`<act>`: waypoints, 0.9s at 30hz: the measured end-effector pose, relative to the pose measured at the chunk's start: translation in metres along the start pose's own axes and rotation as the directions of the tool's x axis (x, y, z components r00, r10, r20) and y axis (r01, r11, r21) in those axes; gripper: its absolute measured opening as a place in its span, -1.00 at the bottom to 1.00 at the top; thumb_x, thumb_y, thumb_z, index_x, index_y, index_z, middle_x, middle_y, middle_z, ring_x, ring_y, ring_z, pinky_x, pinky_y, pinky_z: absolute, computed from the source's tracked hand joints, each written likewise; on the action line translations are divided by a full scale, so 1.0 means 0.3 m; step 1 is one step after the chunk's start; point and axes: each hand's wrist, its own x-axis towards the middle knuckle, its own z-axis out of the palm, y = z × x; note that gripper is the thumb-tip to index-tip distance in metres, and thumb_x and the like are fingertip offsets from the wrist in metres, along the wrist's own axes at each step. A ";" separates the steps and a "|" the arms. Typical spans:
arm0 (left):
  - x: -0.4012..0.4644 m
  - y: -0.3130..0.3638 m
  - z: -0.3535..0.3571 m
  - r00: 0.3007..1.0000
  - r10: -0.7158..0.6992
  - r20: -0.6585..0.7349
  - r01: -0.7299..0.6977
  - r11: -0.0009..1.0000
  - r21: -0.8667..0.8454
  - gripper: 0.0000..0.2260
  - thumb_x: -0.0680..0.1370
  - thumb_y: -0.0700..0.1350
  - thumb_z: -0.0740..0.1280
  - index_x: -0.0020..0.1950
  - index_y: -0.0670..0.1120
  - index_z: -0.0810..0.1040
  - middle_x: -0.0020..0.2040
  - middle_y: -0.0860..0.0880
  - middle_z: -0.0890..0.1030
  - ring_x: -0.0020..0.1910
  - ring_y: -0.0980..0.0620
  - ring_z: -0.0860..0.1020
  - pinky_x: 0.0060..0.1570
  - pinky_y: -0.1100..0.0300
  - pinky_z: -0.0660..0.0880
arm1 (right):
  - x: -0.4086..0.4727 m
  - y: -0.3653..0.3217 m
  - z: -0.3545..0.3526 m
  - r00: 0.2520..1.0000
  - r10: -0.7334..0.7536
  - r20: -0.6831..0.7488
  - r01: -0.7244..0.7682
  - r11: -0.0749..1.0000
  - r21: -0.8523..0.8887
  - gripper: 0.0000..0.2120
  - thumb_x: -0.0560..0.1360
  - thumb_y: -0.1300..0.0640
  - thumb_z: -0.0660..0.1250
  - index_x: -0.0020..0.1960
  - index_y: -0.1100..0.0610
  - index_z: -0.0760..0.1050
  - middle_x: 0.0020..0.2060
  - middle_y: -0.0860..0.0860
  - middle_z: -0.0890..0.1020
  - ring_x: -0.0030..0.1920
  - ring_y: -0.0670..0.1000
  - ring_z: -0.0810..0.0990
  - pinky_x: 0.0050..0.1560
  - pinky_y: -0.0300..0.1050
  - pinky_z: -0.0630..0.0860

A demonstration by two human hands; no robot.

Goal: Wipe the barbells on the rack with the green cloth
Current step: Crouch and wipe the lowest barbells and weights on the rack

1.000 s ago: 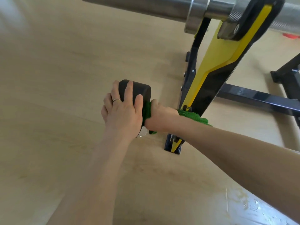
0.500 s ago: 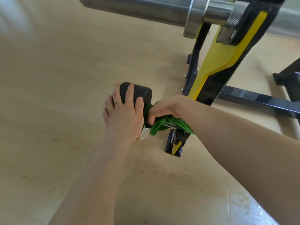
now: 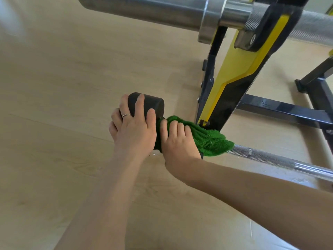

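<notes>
Right hand (image 3: 177, 141) rolled palm-down; green cloth (image 3: 203, 139) under clenched fingers (image 3: 173, 128), lower barbell (image 3: 261, 154) wrapped.

Right hand (image 3: 177, 141) presses green cloth (image 3: 207, 141) onto barbell (image 3: 266, 157).

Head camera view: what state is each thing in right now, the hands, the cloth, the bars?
left hand: closed over the black end of the lower barbell, steadying it.
right hand: closed in a grip on the green cloth.
green cloth: bunched, wrapped around the lower barbell beside the black end.
lower barbell: low, shaft bare to the right of the cloth.
upper barbell: resting on the yellow-and-black rack, untouched.
</notes>
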 end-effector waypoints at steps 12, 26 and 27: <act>-0.002 -0.002 -0.009 1.000 -0.002 0.021 0.000 0.998 0.060 -0.55 0.65 0.17 -0.07 0.55 0.19 0.08 0.59 0.02 -0.02 0.51 -0.11 0.05 0.45 -0.15 0.00 | 0.066 0.094 -0.069 0.988 0.035 0.150 -0.066 0.976 0.209 -0.29 0.42 0.34 0.41 0.47 0.27 0.13 0.24 0.20 0.49 0.16 0.17 0.57 -0.03 -0.04 0.51; -0.043 0.103 -0.036 0.993 -0.087 0.077 0.062 0.957 0.283 -0.48 0.66 0.13 -0.08 0.61 0.05 -0.03 0.62 -0.09 -0.09 0.57 -0.16 -0.10 0.50 -0.20 -0.15 | -0.256 0.406 -0.024 0.987 -0.161 -0.025 0.155 0.879 0.451 -0.36 0.57 0.28 0.30 0.57 0.10 0.13 0.44 0.03 0.42 0.34 0.12 0.49 0.28 -0.01 0.46; -0.047 0.114 -0.037 0.993 -0.087 0.079 0.059 0.953 0.298 -0.47 0.66 0.13 -0.08 0.61 0.01 -0.03 0.62 -0.11 -0.08 0.57 -0.16 -0.11 0.50 -0.20 -0.16 | -0.283 0.432 0.000 0.977 -0.204 -0.065 0.212 0.890 0.404 -0.34 0.54 0.29 0.33 0.57 0.13 0.15 0.44 0.06 0.42 0.37 0.12 0.47 0.33 -0.04 0.43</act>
